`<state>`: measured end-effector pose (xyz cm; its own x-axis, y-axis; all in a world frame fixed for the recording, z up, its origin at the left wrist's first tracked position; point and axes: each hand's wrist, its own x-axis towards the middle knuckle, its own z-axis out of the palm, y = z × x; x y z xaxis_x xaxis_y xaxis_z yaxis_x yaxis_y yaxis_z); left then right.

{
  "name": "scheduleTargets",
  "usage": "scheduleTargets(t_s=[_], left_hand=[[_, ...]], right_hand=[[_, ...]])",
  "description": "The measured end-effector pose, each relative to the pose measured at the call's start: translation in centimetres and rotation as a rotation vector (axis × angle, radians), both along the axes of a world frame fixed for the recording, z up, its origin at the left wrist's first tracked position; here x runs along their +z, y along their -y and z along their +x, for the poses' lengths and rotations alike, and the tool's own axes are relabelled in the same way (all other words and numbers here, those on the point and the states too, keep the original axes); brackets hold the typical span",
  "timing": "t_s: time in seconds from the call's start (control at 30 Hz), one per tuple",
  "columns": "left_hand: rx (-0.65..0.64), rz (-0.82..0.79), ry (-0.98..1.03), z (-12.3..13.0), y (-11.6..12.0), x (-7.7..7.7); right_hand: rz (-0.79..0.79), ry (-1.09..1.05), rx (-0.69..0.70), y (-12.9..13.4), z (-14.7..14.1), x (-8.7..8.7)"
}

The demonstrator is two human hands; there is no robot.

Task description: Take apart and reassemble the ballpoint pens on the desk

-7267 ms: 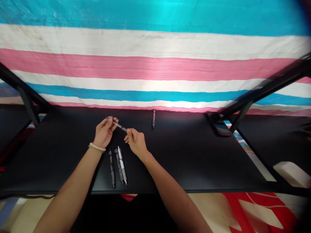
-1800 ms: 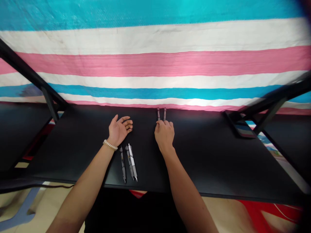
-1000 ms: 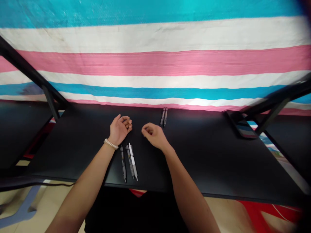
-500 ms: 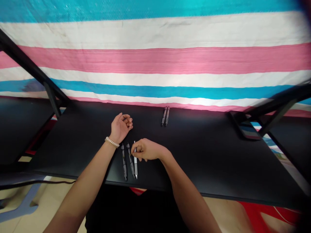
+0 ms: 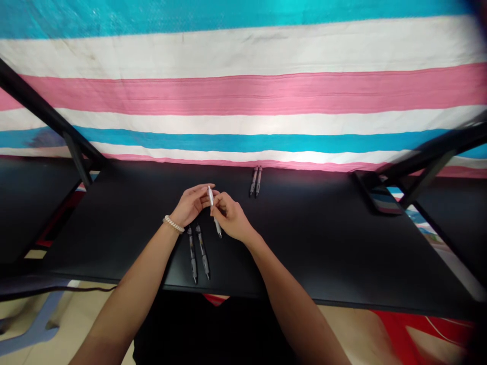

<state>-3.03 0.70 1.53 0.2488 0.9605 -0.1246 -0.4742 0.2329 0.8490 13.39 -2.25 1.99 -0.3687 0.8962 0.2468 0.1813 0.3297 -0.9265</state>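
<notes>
A white pen [image 5: 211, 195] is held above the table, pinched between the thumb and fingers of my right hand [image 5: 230, 217]. It tilts, with its upper end toward my left hand [image 5: 193, 204]. My left hand is open and cupped, its fingers stretched out around the pen's upper end; whether they touch it I cannot tell. Below my left hand, a dark grey pen [image 5: 192, 256] and a second dark grey pen [image 5: 203, 253] lie side by side on the black table [image 5: 312, 243].
Two more dark pens [image 5: 255, 181] lie together by the table's back edge. A phone [image 5: 382, 196] rests at the right end, near a black slanted frame bar [image 5: 422, 152]. Another slanted bar [image 5: 49, 111] stands at the left. A striped sheet [image 5: 243, 96] hangs behind.
My right hand has lifted the white pen off the table, up and away from beside the two dark pens. My left hand has moved slightly right, to the pen's upper end.
</notes>
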Motion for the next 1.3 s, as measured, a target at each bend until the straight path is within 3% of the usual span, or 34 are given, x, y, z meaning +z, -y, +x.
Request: scheduleTargets(t_s=[0.13, 0.37, 0.63, 0.83, 1.0, 1.07, 1.17, 1.3], left_hand=[[0.01, 0.078, -0.059, 0.0, 0.1, -0.3], [0.317, 0.093, 0.029, -0.5, -0.7, -0.7], [0.455, 0.051, 0.006, 0.2, -0.4, -0.3], [0.503, 0.023, 0.025, 0.2, -0.6, -0.5], [0.553, 0.024, 0.05, -0.5, -1.1, -0.8], [0.565, 0.02, 0.052, -0.6, -1.1, -0.8], [0.573, 0.001, 0.058, -0.6, -1.1, -0.7], [0.577, -0.01, 0.07, -0.4, -1.1, -0.6]], right_hand=[[-0.043, -0.081, -0.108, -0.2, -0.6, -0.9], [-0.245, -0.102, -0.136, -0.7, -0.8, -1.2], [0.069, 0.188, -0.32, -0.4, -1.0, -1.4], [0.147, 0.034, -0.379, -0.4, -1.3, -1.9], [-0.028, -0.088, -0.409, -0.5, -1.5, -1.8], [-0.005, -0.115, -0.405, -0.5, -1.4, -1.7], [0.151, -0.125, -0.418, -0.7, -1.2, -1.6], [0.008, -0.159, -0.428, -0.7, -1.3, -1.8]])
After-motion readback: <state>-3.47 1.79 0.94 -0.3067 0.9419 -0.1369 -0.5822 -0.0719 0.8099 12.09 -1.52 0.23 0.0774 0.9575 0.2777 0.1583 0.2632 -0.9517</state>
